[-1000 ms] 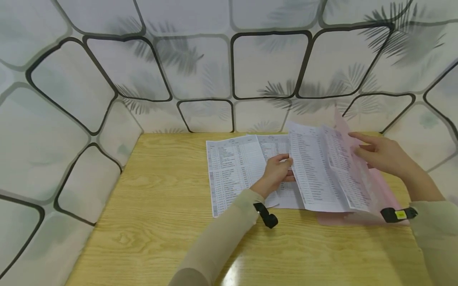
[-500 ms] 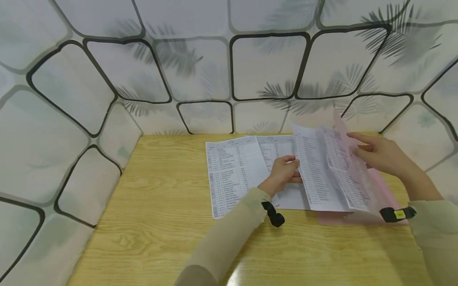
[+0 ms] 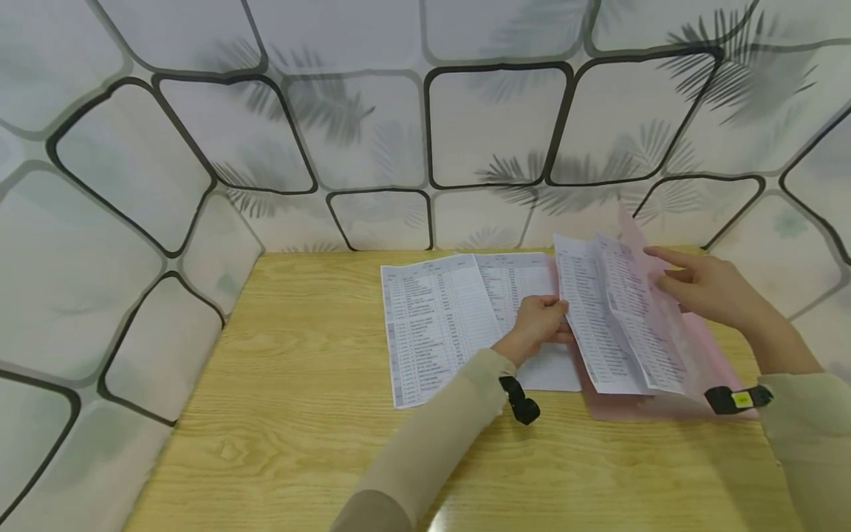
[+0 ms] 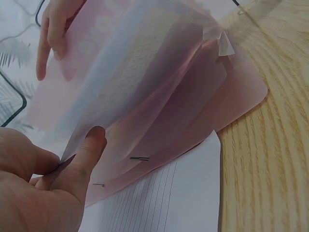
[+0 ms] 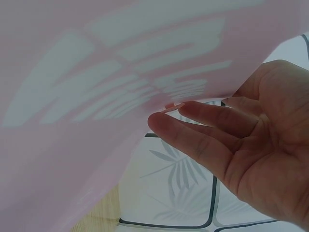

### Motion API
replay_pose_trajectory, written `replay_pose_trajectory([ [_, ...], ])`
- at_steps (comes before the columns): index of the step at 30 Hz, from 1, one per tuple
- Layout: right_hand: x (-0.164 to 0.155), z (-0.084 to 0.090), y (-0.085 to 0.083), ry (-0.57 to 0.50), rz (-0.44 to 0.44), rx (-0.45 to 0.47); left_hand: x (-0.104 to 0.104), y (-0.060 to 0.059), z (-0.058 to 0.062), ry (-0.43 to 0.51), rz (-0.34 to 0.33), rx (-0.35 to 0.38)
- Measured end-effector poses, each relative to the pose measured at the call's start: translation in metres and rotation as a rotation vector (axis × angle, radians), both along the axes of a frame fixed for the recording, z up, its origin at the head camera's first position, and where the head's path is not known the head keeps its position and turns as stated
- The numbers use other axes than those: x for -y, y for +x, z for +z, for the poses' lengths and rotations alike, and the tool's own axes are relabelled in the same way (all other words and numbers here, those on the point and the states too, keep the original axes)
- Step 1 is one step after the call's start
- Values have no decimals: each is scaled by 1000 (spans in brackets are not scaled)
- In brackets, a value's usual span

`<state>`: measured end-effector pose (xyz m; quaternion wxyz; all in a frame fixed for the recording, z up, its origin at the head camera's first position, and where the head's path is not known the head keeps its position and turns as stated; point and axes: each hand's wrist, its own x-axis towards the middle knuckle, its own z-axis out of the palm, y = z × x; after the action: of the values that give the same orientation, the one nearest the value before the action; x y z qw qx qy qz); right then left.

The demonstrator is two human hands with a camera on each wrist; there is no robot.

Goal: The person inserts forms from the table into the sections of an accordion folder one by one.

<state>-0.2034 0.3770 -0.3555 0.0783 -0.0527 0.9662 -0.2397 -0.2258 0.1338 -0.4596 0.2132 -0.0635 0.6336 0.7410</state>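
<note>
My left hand [image 3: 537, 325] pinches the left edge of a printed sheet [image 3: 588, 325], its thumb and finger meeting at the paper in the left wrist view. The sheet stands tilted inside a translucent pink folder [image 3: 714, 355]. With thumb and fingers, my right hand [image 5: 256, 135] holds the edge of the folder's raised pink cover [image 5: 96, 159], which bears large pale lettering. Another printed column leans against that cover. The folder's lower leaf [image 4: 246, 94] lies on the table, partly hidden by the papers.
Two printed sheets [image 3: 435, 332] lie overlapping on the wood-grain table [image 3: 286, 384], left of the folder. Patterned wall covering [image 3: 372, 133] rises behind the table and at both sides. Black camera straps [image 3: 521, 403] circle both wrists.
My left hand has moved right, drawing the sheet's left edge toward the folder's cover. More of the pink lower leaf shows beneath. The right hand has stayed nearly still.
</note>
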Motion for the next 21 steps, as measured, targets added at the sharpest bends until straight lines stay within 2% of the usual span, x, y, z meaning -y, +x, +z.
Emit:
replay_pose_trajectory([
  [8, 0, 0, -1, 1, 2, -5, -5, 0, 3, -46, 30, -26],
  [21, 0, 0, -1, -2, -4, -28, -17, 0, 2, -13, 29, -45],
])
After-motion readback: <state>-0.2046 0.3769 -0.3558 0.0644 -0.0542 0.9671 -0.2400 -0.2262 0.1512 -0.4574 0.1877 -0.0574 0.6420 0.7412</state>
